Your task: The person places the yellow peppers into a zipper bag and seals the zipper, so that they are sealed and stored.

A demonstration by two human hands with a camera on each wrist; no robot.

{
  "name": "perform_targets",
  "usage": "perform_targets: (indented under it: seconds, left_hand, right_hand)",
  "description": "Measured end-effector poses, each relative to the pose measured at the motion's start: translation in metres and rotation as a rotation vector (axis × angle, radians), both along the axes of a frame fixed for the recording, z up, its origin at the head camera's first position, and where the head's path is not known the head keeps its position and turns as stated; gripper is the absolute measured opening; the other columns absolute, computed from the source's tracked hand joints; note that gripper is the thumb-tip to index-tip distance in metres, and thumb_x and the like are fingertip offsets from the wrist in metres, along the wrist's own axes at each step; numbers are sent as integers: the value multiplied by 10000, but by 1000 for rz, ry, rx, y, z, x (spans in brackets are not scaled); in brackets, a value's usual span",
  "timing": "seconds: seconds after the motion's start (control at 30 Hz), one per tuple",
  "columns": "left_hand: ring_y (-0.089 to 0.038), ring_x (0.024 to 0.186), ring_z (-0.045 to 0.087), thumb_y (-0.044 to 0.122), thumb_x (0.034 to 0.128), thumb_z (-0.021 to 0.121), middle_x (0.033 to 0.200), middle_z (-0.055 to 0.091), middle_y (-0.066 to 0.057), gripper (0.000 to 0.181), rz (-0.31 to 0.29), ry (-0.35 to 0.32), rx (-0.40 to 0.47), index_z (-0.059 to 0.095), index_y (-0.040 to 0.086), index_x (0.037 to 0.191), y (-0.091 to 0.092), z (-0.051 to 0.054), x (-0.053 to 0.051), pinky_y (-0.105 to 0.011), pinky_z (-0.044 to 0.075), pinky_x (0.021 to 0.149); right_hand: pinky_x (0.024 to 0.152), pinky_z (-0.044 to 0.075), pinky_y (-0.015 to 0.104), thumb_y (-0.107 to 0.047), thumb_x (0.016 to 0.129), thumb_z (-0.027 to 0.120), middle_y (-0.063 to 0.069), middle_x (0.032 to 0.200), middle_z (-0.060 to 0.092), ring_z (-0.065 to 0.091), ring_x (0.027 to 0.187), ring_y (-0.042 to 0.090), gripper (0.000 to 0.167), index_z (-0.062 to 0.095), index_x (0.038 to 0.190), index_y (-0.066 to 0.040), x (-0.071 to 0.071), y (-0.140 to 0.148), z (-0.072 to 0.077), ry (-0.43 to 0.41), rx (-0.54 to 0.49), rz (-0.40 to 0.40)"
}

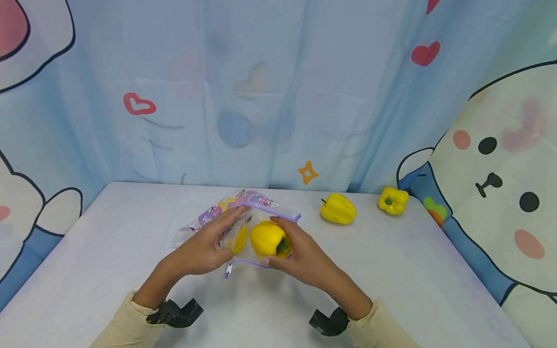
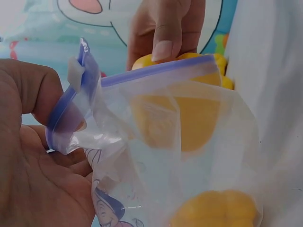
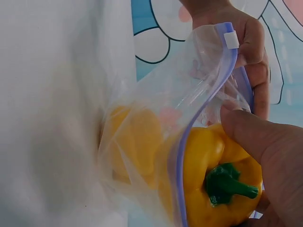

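A clear zip bag [image 1: 244,257] with a purple rim and a cartoon print lies on the table, its mouth open toward me. My left hand [image 1: 202,246] holds the bag by the rim near its white slider [image 3: 231,40]. In my right hand [image 1: 304,251] is a yellow bell pepper [image 3: 222,175] with a green stem, gripped between thumb and fingers at the bag's mouth. The left wrist view shows this pepper's lower part through the clear plastic. Deeper in the bag sits another yellow pepper [image 2: 218,210], blurred by the film.
Two more yellow bell peppers stand on the white table [image 1: 413,280], one pepper [image 1: 338,209] right of the bag and another pepper [image 1: 393,201] near the far right edge. A blue cartoon-printed curtain [image 1: 261,121] hangs behind the table.
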State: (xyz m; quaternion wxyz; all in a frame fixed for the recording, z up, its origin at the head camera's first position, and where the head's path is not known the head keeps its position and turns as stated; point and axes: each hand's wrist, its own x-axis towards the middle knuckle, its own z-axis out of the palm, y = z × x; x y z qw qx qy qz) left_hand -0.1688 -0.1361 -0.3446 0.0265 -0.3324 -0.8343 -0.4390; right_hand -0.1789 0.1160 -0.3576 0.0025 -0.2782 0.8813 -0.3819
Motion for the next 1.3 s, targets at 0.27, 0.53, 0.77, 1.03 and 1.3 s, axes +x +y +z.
perform_targets:
  seconds: [0.27,0.53,0.77,1.03,1.3]
  left_hand:
    - [-244,1130,462,21,757,526,1571,273,-54,821,-5,10,-11,288,116,1537,1,-2,0,-325,474,739]
    - [-262,1310,378,18,754,517,1575,263,-55,819,-17,3,-16,284,94,1535,3,-4,-1,-413,463,879]
    - [-268,1358,344,10,754,523,1578,250,-55,835,-30,-19,-11,266,107,1542,5,-5,-2,-492,406,1031]
    - [-271,1390,307,12,756,523,1583,238,-65,837,-36,-40,-7,253,90,1544,6,-5,-1,-502,373,1060]
    - [-259,1427,250,2,770,528,1587,232,-53,828,-27,-48,-16,256,105,1545,6,-5,-1,-474,437,995]
  right_hand:
    - [1027,432,381,-304,774,818,12,1377,505,514,1156,156,785,436,1424,-85,-2,-3,-3,15,-10,-70]
    - [1011,447,392,-303,773,818,20,1380,508,520,1153,170,788,437,1436,-114,-3,-3,-2,-20,39,-103]
    - [996,461,410,-286,765,826,40,1370,516,527,1128,192,797,436,1440,-123,-3,-1,-2,-45,69,-127]
    - [1002,455,423,-238,772,823,39,1369,523,528,1146,208,767,452,1431,-109,-5,2,-3,-55,76,-115]
    - [965,475,474,-190,810,789,48,1413,509,523,1230,292,673,495,1414,-140,-5,4,-2,-87,112,-133]
